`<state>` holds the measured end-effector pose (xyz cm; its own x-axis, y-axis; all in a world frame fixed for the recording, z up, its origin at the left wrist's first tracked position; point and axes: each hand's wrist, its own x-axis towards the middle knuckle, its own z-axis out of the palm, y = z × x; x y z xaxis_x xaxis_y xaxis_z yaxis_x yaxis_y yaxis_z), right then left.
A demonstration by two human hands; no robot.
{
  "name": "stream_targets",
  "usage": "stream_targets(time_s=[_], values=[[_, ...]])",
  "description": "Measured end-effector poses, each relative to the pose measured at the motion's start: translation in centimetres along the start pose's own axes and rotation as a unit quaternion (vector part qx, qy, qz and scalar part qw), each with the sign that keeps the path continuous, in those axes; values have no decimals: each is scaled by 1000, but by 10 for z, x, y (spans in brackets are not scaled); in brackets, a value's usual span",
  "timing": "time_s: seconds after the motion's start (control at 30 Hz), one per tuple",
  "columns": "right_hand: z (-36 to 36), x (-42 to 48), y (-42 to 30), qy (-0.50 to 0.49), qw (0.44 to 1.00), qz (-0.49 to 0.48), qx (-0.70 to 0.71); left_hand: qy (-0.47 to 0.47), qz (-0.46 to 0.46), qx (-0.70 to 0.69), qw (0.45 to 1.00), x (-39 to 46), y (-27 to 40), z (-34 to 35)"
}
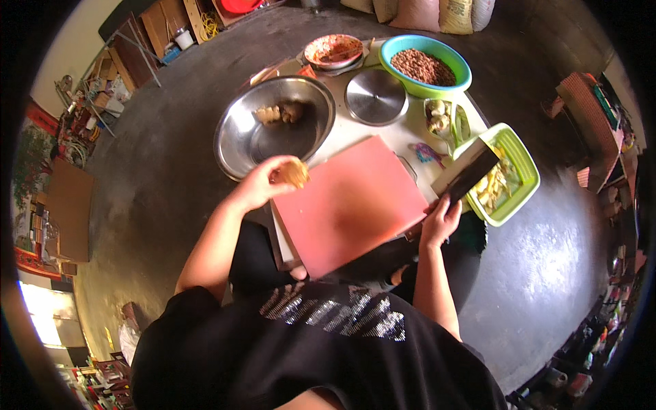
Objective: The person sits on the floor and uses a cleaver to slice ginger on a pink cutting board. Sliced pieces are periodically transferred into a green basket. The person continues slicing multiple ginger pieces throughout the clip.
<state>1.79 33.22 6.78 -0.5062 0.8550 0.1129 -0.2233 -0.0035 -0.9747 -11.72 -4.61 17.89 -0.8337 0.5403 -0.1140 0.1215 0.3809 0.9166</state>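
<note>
My left hand (264, 182) grips a pale brown piece of root, perhaps ginger (294, 174), above the left edge of a pink cutting board (353, 200). More knobbly root pieces (279, 112) lie in the stainless steel basin (266, 143) just beyond that hand. Off the board's right side, my right hand (439, 223) has its fingers around the handle of a cleaver (469, 169). Its broad blade, dark along one side, overlaps the rim of a light green plastic basket (533, 179). Pale yellow cut pieces (494, 187) fill part of that basket.
Across the table (335, 136) stand a round steel lid (376, 97), a red-stained bowl (333, 51) and a blue-green basin of peanuts or beans (423, 67). A bag of pale bulbs (438, 117) sits near the cleaver. Full sacks (417, 13) line the floor beyond.
</note>
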Motion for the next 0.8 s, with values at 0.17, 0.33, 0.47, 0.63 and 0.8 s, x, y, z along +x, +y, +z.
stream_targets(time_s=[0.17, 0.33, 0.47, 0.63, 0.8], values=[[-15, -30, -24, -67, 997, -11, 29, 90, 96, 268, 954, -32, -28, 92], [-40, -60, -60, -135, 991, 1, -10, 132, 144, 242, 951, -33, -95, 138], [-55, -87, -71, -181, 982, 35, -40, 164, 157, 160, 961, -30, -114, 136], [-61, -100, -71, -274, 952, 67, -120, 179, 155, 127, 963, -28, -111, 127], [-50, -94, -72, -386, 877, 70, -276, 186, 209, 231, 932, -39, -97, 131]])
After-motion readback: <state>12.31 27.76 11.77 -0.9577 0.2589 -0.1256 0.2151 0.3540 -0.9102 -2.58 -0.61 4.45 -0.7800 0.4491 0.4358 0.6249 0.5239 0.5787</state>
